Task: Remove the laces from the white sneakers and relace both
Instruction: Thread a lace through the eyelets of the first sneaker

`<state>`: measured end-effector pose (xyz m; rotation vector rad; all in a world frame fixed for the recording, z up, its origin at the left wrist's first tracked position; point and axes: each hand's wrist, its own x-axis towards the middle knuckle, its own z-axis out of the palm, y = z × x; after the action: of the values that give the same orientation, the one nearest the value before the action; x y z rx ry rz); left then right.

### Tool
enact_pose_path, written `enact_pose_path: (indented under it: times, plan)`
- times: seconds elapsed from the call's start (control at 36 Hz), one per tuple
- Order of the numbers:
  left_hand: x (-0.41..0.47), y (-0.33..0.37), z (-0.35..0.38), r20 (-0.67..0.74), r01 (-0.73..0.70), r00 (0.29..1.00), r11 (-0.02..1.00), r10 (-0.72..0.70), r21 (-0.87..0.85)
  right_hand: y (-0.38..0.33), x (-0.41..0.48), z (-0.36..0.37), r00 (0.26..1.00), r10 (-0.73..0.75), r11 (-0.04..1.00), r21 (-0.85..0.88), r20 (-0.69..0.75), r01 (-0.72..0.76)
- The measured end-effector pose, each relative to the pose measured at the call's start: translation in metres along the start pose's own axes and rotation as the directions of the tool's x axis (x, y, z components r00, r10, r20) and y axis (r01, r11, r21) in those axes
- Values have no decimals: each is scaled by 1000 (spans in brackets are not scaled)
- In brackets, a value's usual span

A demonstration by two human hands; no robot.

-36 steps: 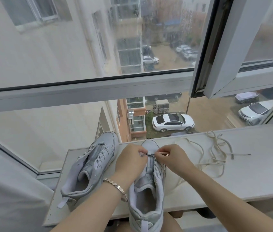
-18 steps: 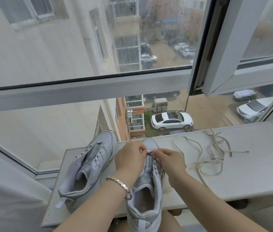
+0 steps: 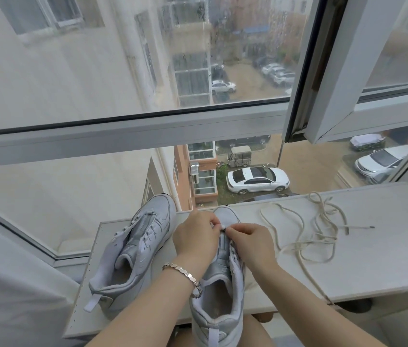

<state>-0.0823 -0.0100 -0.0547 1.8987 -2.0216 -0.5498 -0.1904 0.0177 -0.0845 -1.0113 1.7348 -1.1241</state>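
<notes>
1. Currently, we are working at the toe end of the near white-and-silver leather sneaker (image 3: 224, 271). It lies on the pale laminate window ledge (image 3: 386, 266), toe towards the glass and heel hanging over the ledge's near edge.
2. Our left hand (image 3: 195, 236), with a silver link bracelet (image 3: 184, 272) at the wrist, has its fingers curled and pinches the sneaker at the lowest eyelets.
3. Our right hand (image 3: 250, 244) meets the left at the fingertips. Its thumb and forefinger are pinched on what appears to be the tip of a lace.
4. The cream cord lace (image 3: 320, 236) lies in a loose tangle on the ledge, to the right of the right hand. One strand runs off the ledge's near edge and another leads towards the right hand. We cannot tell whether the tangle is one lace or two.
5. The tongue of the near sneaker shows bare, with no crossings over it. We judge that removal is done on this shoe and that relacing is only at the first eyelet pair.
6. The second white-and-silver sneaker (image 3: 135, 251) lies tilted on its side, just beside the left hand. We cannot tell whether its eyelets carry a lace.
7. Left to do, in our judgement: thread every higher eyelet row of the near sneaker, then relace the second one. Most of the task is ahead.
</notes>
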Motion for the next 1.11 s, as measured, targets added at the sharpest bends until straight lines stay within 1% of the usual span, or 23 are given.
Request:
enact_pose_path:
  times: [0.06, 0.14, 0.19, 0.28, 0.33, 0.44, 0.53, 0.58, 0.69, 0.86, 0.97, 1.03, 1.11]
  plan:
    - [0, 0, 1, 0, 8, 1000, 1000, -8, -6, -5, 5, -6, 999, -14, 983, -183, 40, 21]
    - [0, -1, 1, 3, 22, 1000, 1000, -22, -20, -17, 11, -9, 995, -40, 880, -469, 93, 79]
    - [0, -2, 1, 4, 25, 1000, 999, -25, -30, -23, 13, -9, 992, -49, 810, -577, 116, 108]
    - [0, -3, -1, 21, 41, 999, 998, -40, -46, -28, 16, -7, 988, -63, 745, -653, 139, 139]
    - [0, -3, -1, 27, 53, 998, 997, -51, -55, -28, 15, -7, 988, -68, 738, -659, 138, 143]
    - [0, -1, -1, 16, 60, 998, 997, -59, -50, -26, 17, -10, 984, -55, 774, -616, 167, 148]
    - [-1, -1, 0, 3, 52, 999, 998, -52, -41, -29, 20, -12, 977, -46, 761, -626, 210, 171]
    - [-1, -1, 0, 3, 56, 998, 997, -56, -51, -30, 22, -12, 976, -40, 758, -631, 212, 168]
    - [0, -2, 1, 12, 67, 998, 995, -66, -79, -26, 23, -14, 979, -30, 824, -549, 204, 139]
    - [0, -5, 0, 36, 68, 997, 991, -65, -113, -16, 19, -4, 985, -129, 867, -468, 119, 170]
    - [0, -8, -2, 54, 60, 997, 990, -53, -130, -14, 19, -2, 990, -100, 925, -358, 97, 128]
    - [2, -8, -4, 73, 7, 997, 996, 0, -83, -13, 20, -5, 991, -84, 936, -333, 105, 115]
    - [10, -3, -8, 146, -100, 985, 993, 90, 57, -10, 22, -9, 992, -68, 942, -322, 104, 98]
